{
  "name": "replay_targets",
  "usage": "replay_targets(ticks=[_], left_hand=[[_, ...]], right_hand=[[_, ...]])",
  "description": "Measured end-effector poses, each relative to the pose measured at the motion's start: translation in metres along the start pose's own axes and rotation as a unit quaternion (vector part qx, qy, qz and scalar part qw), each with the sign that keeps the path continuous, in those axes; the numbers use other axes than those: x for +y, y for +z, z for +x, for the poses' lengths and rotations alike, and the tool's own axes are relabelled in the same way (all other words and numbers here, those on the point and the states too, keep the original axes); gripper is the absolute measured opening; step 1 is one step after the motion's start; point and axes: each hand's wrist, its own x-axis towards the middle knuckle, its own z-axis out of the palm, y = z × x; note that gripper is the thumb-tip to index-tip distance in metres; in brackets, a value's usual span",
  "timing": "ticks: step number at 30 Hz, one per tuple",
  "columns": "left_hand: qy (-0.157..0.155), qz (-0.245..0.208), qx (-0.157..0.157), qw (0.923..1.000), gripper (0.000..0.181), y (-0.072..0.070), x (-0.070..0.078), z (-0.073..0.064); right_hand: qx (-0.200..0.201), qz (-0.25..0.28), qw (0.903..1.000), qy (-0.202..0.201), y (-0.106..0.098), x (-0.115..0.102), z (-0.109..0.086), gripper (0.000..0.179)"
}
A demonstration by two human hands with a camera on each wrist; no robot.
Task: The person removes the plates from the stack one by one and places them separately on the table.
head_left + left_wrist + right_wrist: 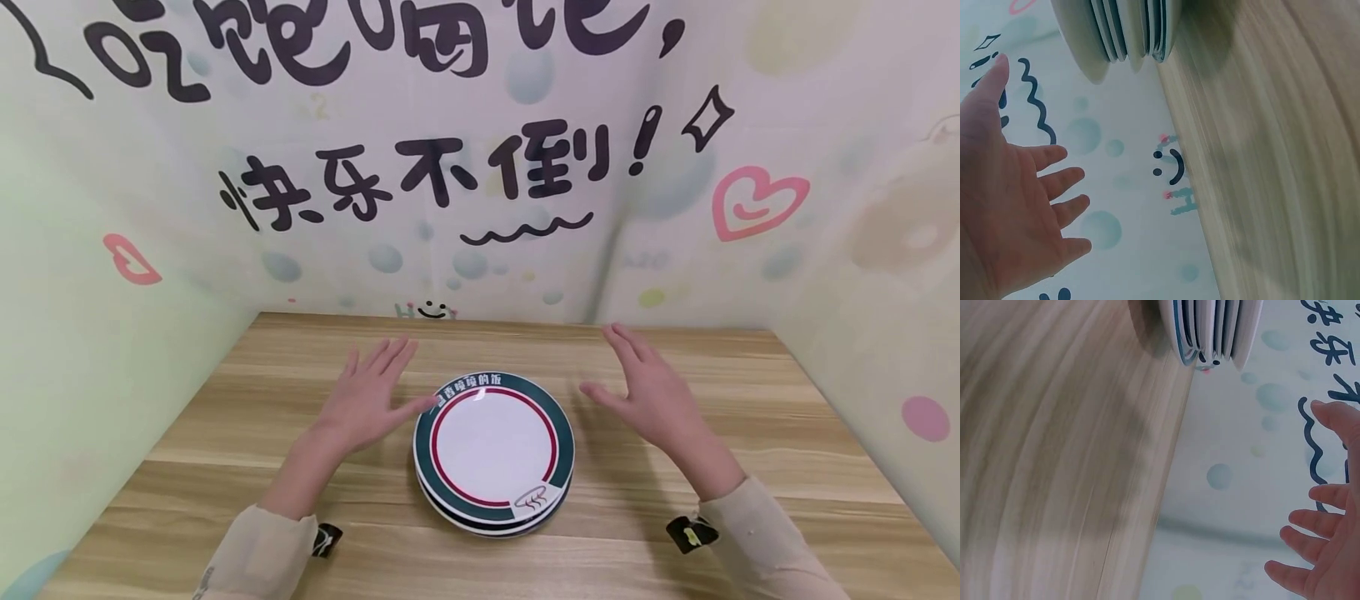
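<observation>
A stack of several round plates (495,446) sits on the wooden table. The top plate is white with a dark green rim, a thin red ring and white lettering. The left wrist view shows the stacked plate edges (1125,31) side-on. My left hand (367,400) hovers at the left of the stack, fingers spread, its thumb tip overlapping the rim in the head view. To the right, my right hand (648,392) is held apart from the plates, fingers extended and thumb toward them. Both hands hold nothing.
The wooden table (750,467) ends at a back wall (420,242) printed with black lettering, bubbles and a pink heart. Pale side walls (90,358) enclose it left and right. Both sleeves (258,550) carry a small black wrist device (692,533).
</observation>
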Motion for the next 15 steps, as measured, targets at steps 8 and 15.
replay_targets(ticks=[8,15], left_hand=[[0.030,-0.026,-0.014,0.9991,0.090,0.005,-0.004,-0.011],[0.045,-0.136,-0.071,0.9871,0.098,0.008,-0.008,-0.020]], right_hand=[[-0.009,0.014,0.9998,-0.012,0.005,-0.007,-0.002,0.087],[-0.016,0.015,0.9997,-0.012,0.008,-0.013,-0.004,0.088]])
